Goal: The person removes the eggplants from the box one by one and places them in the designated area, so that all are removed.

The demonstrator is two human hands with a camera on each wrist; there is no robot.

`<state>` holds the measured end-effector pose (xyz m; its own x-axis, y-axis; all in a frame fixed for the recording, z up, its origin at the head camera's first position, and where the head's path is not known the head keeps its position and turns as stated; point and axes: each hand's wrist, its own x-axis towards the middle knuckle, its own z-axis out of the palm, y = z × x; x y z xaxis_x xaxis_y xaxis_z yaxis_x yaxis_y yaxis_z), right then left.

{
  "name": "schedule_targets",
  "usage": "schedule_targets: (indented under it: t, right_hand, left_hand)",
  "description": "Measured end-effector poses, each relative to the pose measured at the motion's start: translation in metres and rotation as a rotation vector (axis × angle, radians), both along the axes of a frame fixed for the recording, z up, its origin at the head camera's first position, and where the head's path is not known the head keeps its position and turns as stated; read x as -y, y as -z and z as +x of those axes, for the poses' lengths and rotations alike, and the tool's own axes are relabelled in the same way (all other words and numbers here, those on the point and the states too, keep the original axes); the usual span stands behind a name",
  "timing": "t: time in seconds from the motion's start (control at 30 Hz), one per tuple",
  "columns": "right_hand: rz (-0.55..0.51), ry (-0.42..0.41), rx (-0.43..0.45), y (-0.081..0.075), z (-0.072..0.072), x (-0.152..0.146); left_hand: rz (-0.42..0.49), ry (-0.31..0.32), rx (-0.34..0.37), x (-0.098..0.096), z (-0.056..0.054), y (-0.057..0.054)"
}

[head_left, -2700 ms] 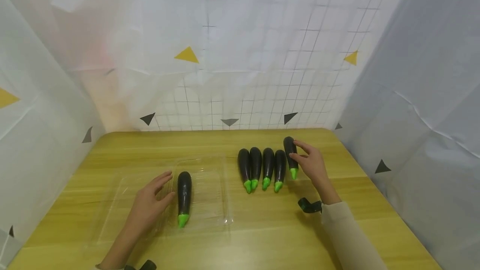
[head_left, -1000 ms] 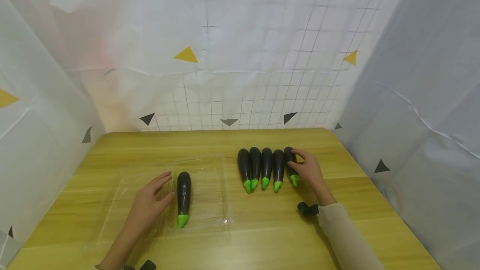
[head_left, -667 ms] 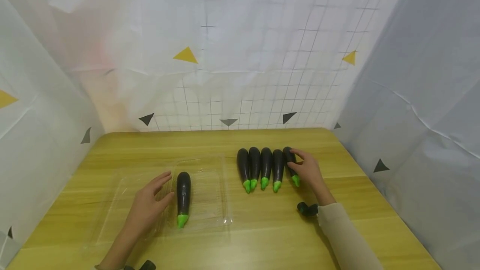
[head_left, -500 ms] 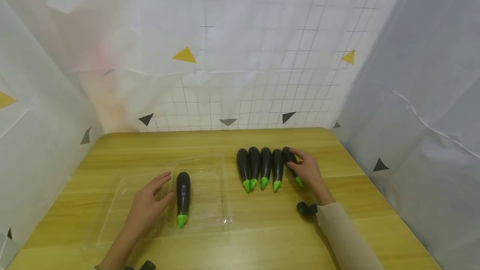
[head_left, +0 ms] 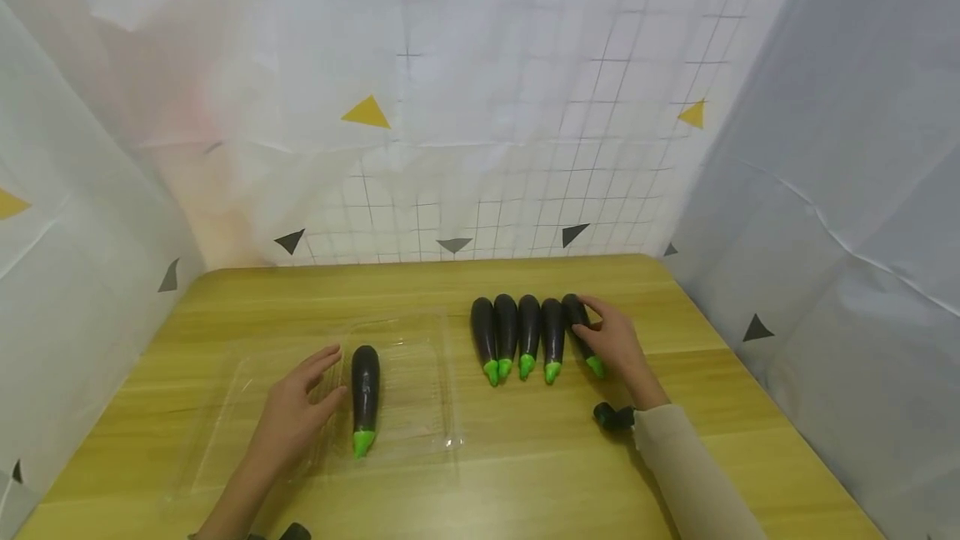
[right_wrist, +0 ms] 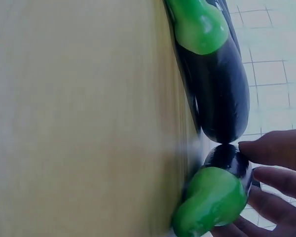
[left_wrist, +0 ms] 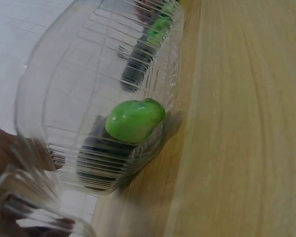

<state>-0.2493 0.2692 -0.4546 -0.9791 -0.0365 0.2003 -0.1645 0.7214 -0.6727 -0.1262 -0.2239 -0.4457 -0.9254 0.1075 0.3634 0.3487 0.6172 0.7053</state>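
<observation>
My right hand [head_left: 617,344] is at the right end of a row of dark eggplants [head_left: 529,332] with green stems. Its thumb and fingers hold the last eggplant [head_left: 577,323], which lies slanted, its stem towards me and to the right. In the right wrist view this eggplant [right_wrist: 212,197] lies close to its neighbour [right_wrist: 217,94]. My left hand [head_left: 294,411], fingers relaxed and apart, is over the middle of an open clear plastic clamshell box [head_left: 420,444]. A single eggplant [head_left: 365,394] lies in the box's right half, beside that hand; I cannot tell whether they touch.
The things lie on a wooden table [head_left: 525,473]. A white sheet with grid lines and triangle marks [head_left: 367,112] stands behind it, and pale sheets hang at both sides [head_left: 840,190]. The box's left half [head_left: 225,415] lies flat on the table.
The rightmost eggplant, held by my right hand, came down and nearer to the row, and its stem end swung to the right. My left hand and the boxed eggplant stayed put.
</observation>
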Motion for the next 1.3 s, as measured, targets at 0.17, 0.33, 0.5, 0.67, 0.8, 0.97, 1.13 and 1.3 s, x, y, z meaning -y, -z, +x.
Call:
schedule_targets:
  t: [0.17,0.33,0.5,0.67,0.8,0.97,1.13,1.3]
  right_hand:
    - [-0.024,0.011,0.017,0.002,-0.001,-0.004]
    - [-0.024,0.012,0.016,0.003,-0.002,-0.004]
    - [-0.017,0.02,0.021,0.003,-0.004,-0.005]
    - [-0.014,0.036,0.042,0.004,-0.005,-0.006]
    - [-0.029,0.041,0.048,0.004,-0.004,-0.007]
    - [-0.059,0.058,0.038,0.001,-0.003,-0.007]
    - [-0.068,0.085,0.017,-0.005,-0.001,-0.006]
    - [-0.094,0.121,-0.023,-0.012,0.0,-0.003]
  left_hand:
    - [-0.007,-0.005,0.001,0.0,-0.001,0.0]
    - [-0.001,-0.002,-0.001,0.0,0.0,-0.001]
    - [0.0,-0.003,-0.005,0.0,0.0,-0.002]
    - [-0.006,-0.006,-0.006,-0.001,0.0,-0.002]
    - [-0.002,-0.007,0.003,-0.001,0.0,-0.003]
    - [0.003,-0.003,-0.001,-0.001,0.0,-0.002]
    - [0.005,-0.001,-0.003,-0.001,-0.001,0.0]
    - [-0.003,-0.005,-0.006,0.0,-0.001,0.001]
